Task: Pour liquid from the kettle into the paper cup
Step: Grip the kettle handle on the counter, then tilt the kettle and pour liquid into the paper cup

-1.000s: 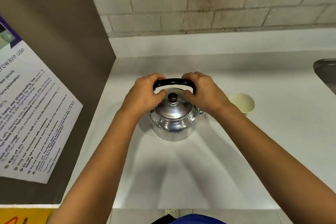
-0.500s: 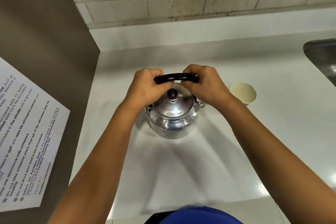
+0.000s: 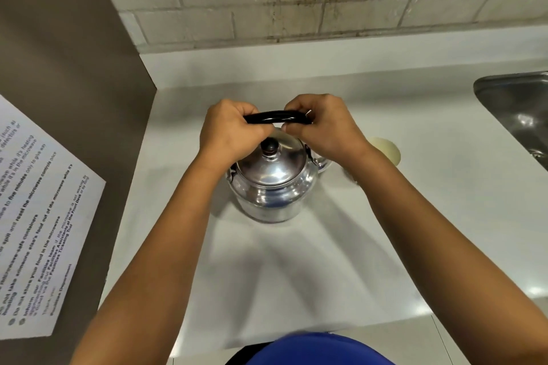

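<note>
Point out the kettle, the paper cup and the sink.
kettle (image 3: 274, 175): head view, on the shiny lid.
paper cup (image 3: 387, 149): head view, on the inside of the rim.
sink (image 3: 522, 107): head view, on the steel basin.

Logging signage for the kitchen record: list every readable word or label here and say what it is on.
All on the paper notice on the brown panel at left:
"five minutes"
"reset the microwave controls once"
"food out of the microwave"
"Do not store your food in the microwave"
"Facilities team"
Its remaining lines are cut off or too blurred to read.
The kettle and paper cup show no text.
</note>
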The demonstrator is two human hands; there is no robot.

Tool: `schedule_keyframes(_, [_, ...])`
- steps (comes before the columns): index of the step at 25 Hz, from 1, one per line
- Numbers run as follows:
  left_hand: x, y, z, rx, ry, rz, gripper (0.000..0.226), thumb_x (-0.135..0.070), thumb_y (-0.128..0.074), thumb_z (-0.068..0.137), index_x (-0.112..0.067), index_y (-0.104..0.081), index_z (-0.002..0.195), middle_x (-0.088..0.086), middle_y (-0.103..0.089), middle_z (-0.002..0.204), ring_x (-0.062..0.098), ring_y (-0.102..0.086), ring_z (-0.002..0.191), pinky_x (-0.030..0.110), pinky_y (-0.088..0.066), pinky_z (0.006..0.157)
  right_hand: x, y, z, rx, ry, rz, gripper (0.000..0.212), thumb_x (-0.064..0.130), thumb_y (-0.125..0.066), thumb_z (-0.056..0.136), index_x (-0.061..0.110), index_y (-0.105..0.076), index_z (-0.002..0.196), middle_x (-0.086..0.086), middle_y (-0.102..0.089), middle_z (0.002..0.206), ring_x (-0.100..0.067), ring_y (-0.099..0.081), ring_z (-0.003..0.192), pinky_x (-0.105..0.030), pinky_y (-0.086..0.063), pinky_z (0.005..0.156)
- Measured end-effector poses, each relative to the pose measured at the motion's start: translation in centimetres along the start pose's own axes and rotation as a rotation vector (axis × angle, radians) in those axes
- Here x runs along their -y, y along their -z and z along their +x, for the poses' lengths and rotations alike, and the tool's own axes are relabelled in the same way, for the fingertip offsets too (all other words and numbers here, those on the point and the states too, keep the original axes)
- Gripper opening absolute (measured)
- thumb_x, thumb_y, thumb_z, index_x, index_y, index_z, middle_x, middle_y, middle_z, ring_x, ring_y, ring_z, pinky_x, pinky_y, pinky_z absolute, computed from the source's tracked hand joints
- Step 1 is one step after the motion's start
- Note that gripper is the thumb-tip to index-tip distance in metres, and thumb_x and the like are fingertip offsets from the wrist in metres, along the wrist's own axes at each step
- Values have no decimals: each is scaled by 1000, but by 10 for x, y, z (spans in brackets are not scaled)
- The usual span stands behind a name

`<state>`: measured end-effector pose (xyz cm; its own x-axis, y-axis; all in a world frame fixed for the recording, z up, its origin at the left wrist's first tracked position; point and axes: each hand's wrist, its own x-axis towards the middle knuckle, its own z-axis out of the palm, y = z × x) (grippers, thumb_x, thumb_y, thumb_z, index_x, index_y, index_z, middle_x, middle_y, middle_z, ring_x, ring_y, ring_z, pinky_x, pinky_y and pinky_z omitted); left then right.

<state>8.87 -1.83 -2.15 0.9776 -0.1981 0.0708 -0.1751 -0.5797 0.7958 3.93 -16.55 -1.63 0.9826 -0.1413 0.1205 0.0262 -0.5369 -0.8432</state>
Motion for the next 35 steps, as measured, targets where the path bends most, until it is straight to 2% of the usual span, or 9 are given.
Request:
schedule_keyframes(5, [-26, 8, -2, -78, -48, 19, 8, -32, -62, 47, -35, -59, 39, -18, -46, 30, 0, -39, 31, 20, -33, 44, 10, 19, -7, -93, 35, 65, 21, 8, -68, 73, 20, -62, 89, 8, -61, 80, -3, -55, 68, -8, -46, 64])
schedule_keyframes(8, [-29, 9, -5, -123, -24, 7, 17, -27, -66, 51, -25, -56, 37, -18, -47, 29, -1, -40, 31, 20, -34, 44, -1, 13, -33, -183, 8, 37, 52, 11, -68, 74, 16, -49, 122, -5, -53, 122, -13, -52, 99, -21, -43, 85])
schedule_keyframes(11, [-33, 5, -9, -139, -23, 23, 19, -25, -66, 52, -23, -54, 37, -17, -46, 28, 3, -41, 35, 18, -33, 43, -23, -3, -67, -155, -32, -20, 67, 13, -67, 73, 15, -37, 133, -11, -40, 134, -22, -44, 115, -21, -33, 94])
schedule_keyframes(17, [-49, -4, -14, -139, -32, 34, 19, -25, -64, 50, -22, -52, 35, -16, -44, 27, -1, -38, 31, 8, -27, 33, -58, -9, -91, -92, -137, 69, 67, 24, -67, 77, 20, -33, 134, 3, -34, 123, -5, -35, 108, -19, -33, 94])
schedule_keyframes(20, [-55, -10, -15, -133, -28, 78, 24, -21, -66, 55, -22, -52, 35, -16, -44, 27, 0, -39, 30, 15, -31, 38, -66, -10, -96, -34, -158, 205, 71, 27, -68, 77, 25, -28, 136, 5, -36, 126, 5, -42, 102, -5, -39, 89])
schedule_keyframes(23, [-64, -17, -16, -118, -22, 142, 23, -19, -66, 56, -23, -52, 38, -19, -45, 28, -3, -42, 31, 12, -33, 34, -73, -12, -95, -1, -203, 354, 79, 24, -70, 76, 22, -23, 140, -2, -37, 141, -11, -43, 122, -22, -44, 101])
schedule_keyframes(26, [-71, -23, -17, -110, -17, 189, 22, -21, -67, 56, -24, -52, 40, -22, -47, 29, -6, -43, 32, 14, -33, 37, -76, -13, -93, -3, -188, 440, 78, 16, -70, 77, 18, -24, 139, -5, -37, 142, -10, -43, 122, -13, -44, 95])
schedule_keyframes(30, [-81, -28, -17, -129, -32, 246, 25, -22, -68, 58, -25, -51, 39, -9, -48, 31, 7, -44, 40, 17, -31, 43, -80, -12, -92, 7, -187, 431, 80, 19, -69, 78, 16, -20, 141, -6, -35, 144, -15, -43, 126, -28, -43, 103])
schedule_keyframes(35, [-97, -32, -11, -83, -100, 359, 13, -23, -67, 60, -23, -59, 49, -1, -51, 47, 17, -48, 50, 21, -38, 46, -80, -9, -86, -2, -168, 479, 77, 17, -69, 78, 16, -22, 139, -7, -34, 144, -17, -42, 126, -34, -42, 105])
